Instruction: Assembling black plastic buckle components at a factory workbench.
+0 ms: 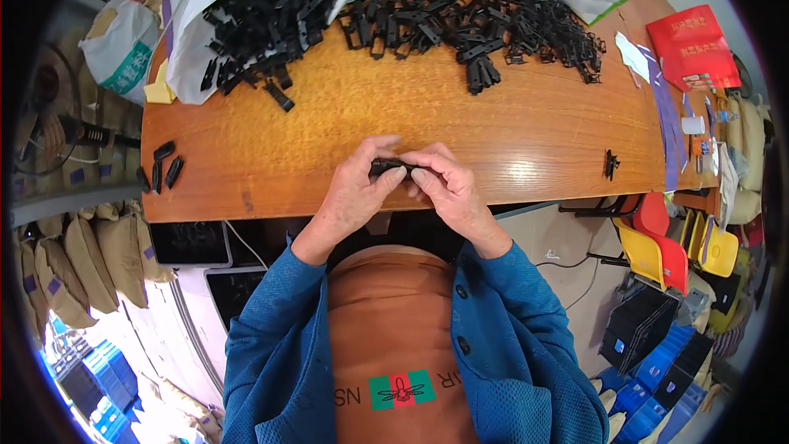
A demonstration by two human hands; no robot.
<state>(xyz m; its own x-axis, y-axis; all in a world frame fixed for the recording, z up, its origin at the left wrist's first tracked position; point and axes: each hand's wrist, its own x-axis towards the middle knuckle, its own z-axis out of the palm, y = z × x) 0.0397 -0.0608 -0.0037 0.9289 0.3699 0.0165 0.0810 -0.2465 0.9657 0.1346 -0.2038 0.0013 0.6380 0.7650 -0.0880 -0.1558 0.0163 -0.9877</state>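
Both my hands pinch one small black plastic clip [391,168] at the tabletop [526,140] near edge: left hand [355,189] fingers clenched on its left end, right hand [448,185] on its right. Beyond the clip, loose clip pile [485,29]; far left of it, white bag [246,16] spilling more.

Small black plastic clip [389,168] (mostly hidden), level, pinched above the table's near edge

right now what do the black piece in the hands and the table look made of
Black piece, pinched by left hand and right hand: likely moulded plastic, matte black, like the heap beyond. Table: wood or wood-look veneer, glossy orange-brown, with visible grain and sheen.
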